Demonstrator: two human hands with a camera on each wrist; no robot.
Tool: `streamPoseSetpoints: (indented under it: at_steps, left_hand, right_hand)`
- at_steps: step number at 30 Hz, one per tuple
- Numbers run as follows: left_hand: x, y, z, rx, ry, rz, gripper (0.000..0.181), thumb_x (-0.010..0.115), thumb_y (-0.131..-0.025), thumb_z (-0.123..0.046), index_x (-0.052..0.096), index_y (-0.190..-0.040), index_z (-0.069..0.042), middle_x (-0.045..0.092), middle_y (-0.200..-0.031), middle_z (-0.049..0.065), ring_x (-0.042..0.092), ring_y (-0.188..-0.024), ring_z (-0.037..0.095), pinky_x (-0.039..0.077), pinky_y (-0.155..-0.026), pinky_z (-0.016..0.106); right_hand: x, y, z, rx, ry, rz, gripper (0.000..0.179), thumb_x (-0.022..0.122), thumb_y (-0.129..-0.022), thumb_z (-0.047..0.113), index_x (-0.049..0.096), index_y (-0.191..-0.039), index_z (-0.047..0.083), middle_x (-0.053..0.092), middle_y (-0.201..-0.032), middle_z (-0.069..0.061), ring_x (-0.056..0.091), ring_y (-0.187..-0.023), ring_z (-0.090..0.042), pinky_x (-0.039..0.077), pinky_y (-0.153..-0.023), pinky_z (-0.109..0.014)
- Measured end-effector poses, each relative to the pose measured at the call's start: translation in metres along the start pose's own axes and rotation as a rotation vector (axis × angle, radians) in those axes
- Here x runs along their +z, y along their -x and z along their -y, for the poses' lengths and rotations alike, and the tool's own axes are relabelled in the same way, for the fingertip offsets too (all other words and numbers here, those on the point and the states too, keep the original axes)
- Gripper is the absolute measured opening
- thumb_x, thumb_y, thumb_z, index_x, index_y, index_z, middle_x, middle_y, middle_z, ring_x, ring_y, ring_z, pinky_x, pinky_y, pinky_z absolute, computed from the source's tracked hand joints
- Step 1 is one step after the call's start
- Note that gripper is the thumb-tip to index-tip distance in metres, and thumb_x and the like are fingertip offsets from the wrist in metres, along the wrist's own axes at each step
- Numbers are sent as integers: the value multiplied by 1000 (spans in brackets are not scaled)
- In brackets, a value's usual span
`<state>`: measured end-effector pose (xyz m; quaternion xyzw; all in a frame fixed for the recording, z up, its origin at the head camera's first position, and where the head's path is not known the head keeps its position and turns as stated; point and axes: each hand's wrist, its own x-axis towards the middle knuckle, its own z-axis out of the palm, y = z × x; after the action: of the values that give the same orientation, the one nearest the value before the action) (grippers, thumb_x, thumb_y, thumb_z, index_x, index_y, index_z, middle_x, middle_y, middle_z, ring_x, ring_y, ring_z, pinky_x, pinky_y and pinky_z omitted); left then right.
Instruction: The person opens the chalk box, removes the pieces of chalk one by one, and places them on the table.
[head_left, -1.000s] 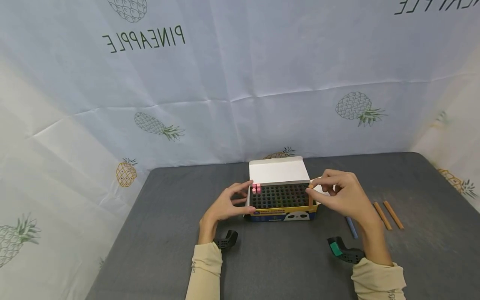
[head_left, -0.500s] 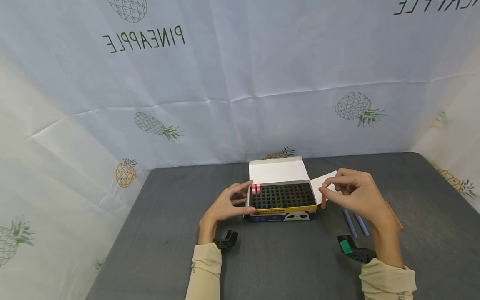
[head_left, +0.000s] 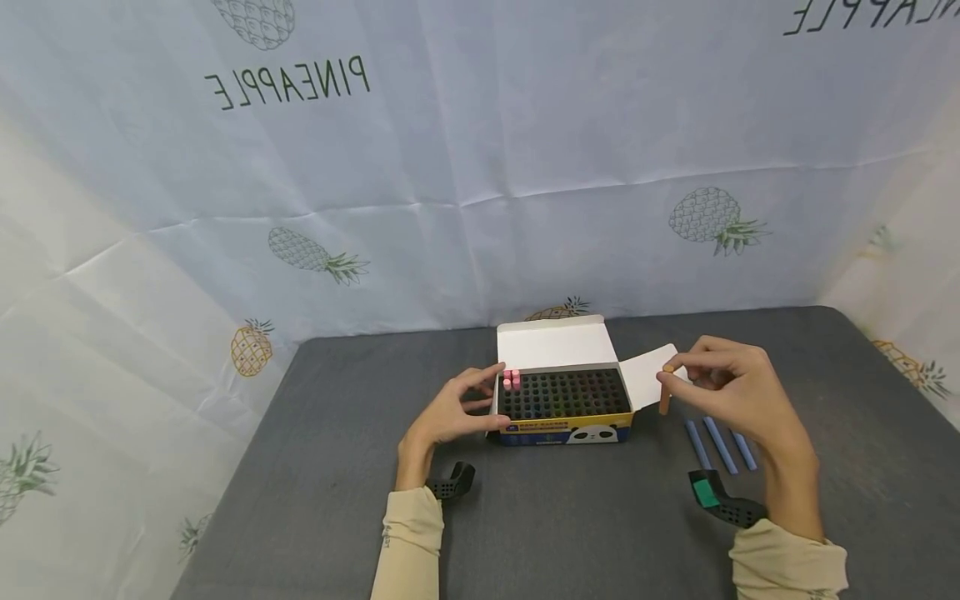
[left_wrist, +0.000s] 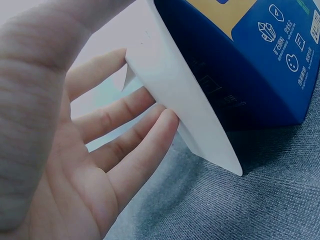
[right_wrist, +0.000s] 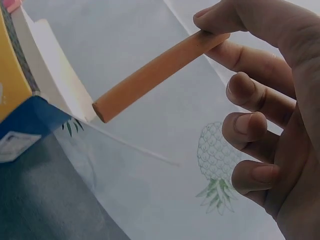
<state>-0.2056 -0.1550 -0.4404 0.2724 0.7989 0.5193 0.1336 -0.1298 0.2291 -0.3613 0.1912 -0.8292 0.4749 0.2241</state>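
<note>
An orange chalk stick (head_left: 664, 401) hangs upright from my right hand (head_left: 735, 387), pinched near its top between thumb and index finger. The right wrist view shows the whole chalk (right_wrist: 155, 77) with the other fingers loosely bent beside it. It is just right of an open chalk box (head_left: 555, 435) with a black holed insert (head_left: 566, 396). Several pink chalks (head_left: 512, 381) stand in the insert's back left corner. My left hand (head_left: 453, 408) spreads its thumb and fingers along the box's left end. In the left wrist view, its fingertips touch a white side flap (left_wrist: 180, 95).
The white lid (head_left: 555, 343) is folded back behind the box, and the right flap (head_left: 648, 373) sticks out. Three blue chalks (head_left: 722, 446) lie on the dark table (head_left: 570, 517) by my right wrist. A pineapple-print cloth (head_left: 480, 267) hangs behind.
My right hand has carried the orange chalk from the insert's right edge out past the box. More blue chalks show; the orange sticks on the table are now hidden. The left hand stays put.
</note>
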Motion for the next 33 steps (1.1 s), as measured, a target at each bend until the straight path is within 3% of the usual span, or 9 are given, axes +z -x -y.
streamPoseSetpoints:
  at_steps: [5,13,20,33]
  left_hand:
    - [0,3,-1,-2,5,-6,81,83,-87,-28,44,-157,-20,54,-124,15,55,-119,26,56,-110,43]
    - [1,4,2,-12,3,-6,81,83,-88,-28,43,-157,-21,54,-125,15,55,-119,25,56,-110,41]
    - [2,1,2,-17,1,-8,80,83,-88,-28,44,-157,-23,54,-128,14,55,-120,25,56,-111,41]
    - [3,-1,2,-15,1,-6,81,83,-87,-31,43,-157,-22,55,-130,13,55,-120,24,55,-111,42]
  right_hand:
    - [-6,2,-3,42,11,12,24,82,-78,-11,79,-82,12,56,-72,9,36,-55,-8,32,-48,-27]
    - [-22,6,-16,-35,110,-4,29,83,-72,-14,80,-83,13,59,-75,15,38,-56,-2,32,-49,-24]
    - [-40,9,-22,-41,196,-15,32,84,-71,-12,80,-81,18,58,-74,19,37,-57,1,30,-49,-24]
    - [-80,29,-47,-25,373,-65,13,82,-72,-10,77,-78,0,48,-68,20,33,-58,4,24,-47,-24]
